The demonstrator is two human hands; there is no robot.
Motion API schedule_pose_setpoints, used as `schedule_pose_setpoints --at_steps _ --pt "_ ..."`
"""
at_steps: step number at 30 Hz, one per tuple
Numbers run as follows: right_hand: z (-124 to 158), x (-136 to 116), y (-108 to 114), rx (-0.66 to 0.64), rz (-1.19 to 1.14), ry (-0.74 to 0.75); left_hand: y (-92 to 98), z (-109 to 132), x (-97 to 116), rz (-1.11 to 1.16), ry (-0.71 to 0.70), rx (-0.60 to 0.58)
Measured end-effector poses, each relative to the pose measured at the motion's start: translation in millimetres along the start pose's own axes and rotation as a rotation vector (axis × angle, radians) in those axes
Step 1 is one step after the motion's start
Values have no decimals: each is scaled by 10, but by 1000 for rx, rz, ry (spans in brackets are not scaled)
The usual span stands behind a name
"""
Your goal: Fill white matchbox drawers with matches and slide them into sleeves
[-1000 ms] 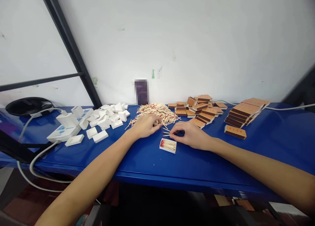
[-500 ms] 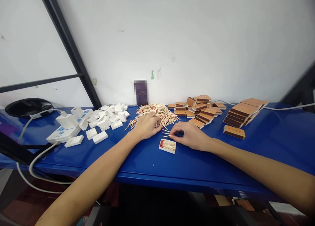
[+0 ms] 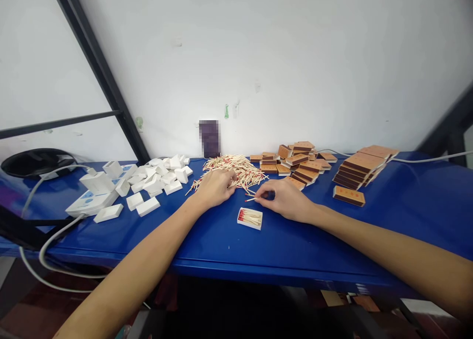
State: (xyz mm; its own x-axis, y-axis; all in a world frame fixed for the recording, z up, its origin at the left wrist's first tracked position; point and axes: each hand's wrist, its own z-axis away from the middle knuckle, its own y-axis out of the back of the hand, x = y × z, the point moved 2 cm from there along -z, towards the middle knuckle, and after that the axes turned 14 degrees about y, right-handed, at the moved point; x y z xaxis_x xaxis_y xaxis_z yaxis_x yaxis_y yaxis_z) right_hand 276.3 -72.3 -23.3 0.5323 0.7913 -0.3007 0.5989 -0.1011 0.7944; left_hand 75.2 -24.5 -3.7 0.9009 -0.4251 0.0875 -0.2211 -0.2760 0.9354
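Note:
My right hand [image 3: 284, 199] pinches a couple of matches [image 3: 251, 199] between thumb and fingertips, their red heads pointing left. Just below and left of it, a white matchbox tray [image 3: 250, 226] lies on the blue table, partly filled with matches [image 3: 253, 216] whose heads are at the left. My left hand [image 3: 217, 187] rests at the front of the heap of loose matches [image 3: 244, 170]. Its fingers are bent over the heap, with the thumb apart from them; I see nothing held there, though the fingertips are partly hidden.
White empty trays [image 3: 153, 184] are scattered at left, some on a white flat box [image 3: 90, 201] beside cables [image 3: 48, 235]. Brown matchbox sleeves [image 3: 301, 164] are piled right of the heap. A stack of matchboxes [image 3: 360, 166] and a single matchbox [image 3: 349, 196] stand farther right.
My right hand has risen slightly, away from the tray, with the matches still pinched. My left hand has drawn a little left, and its thumb has moved away from the matches in my right hand.

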Motion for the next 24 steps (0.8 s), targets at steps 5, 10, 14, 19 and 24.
schedule_pose_setpoints --at_steps 5,10,14,19,24 --pt "-9 2 20 44 25 -11 44 12 22 6 13 -9" --pt "-13 7 55 106 38 -8 90 17 32 19 19 -2" --pt "-11 8 60 113 19 -4 97 13 24 99 10 39" --pt "-9 -5 72 146 -1 -6 76 -14 14 556 89 32" --pt "-16 -20 94 187 -25 -43 48 -55 21 917 199 -99"
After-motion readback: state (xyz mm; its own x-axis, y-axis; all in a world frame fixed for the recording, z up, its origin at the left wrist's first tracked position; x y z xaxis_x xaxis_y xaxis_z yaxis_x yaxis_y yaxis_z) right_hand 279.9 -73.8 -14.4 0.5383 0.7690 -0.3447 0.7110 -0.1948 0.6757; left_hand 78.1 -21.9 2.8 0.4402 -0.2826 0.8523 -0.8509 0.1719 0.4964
